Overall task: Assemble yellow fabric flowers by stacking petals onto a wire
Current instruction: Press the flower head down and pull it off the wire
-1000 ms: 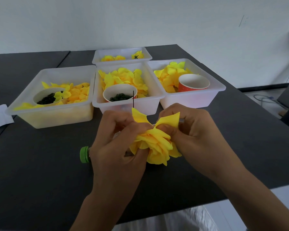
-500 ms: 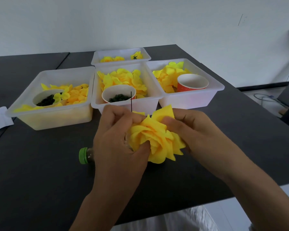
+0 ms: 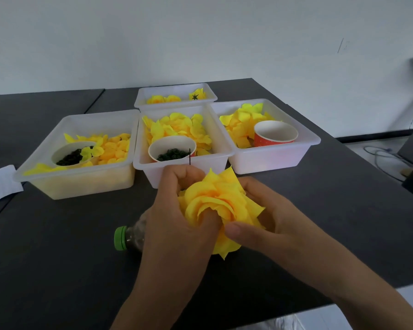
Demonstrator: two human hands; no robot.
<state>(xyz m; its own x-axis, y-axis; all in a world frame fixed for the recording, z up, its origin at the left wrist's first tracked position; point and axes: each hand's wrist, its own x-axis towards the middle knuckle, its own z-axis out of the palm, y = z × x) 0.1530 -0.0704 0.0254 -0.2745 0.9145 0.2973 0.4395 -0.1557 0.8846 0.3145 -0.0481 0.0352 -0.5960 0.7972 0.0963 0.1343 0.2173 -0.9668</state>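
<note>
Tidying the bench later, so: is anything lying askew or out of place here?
Two things. A bottle with a green cap lies on its side on the table, partly hidden behind the left hand. A yellow petal droops over the rim of the left bin's white cup.

The place looks like a plain craft workroom or small assembly bench. A dark table [image 3: 320, 210] stands against a bare white wall [image 3: 200, 39], and at mid-frame white plastic bins [image 3: 274, 158] hold sorted yellow petals [image 3: 177, 125], with paper cups [image 3: 275, 134] among them.
</note>
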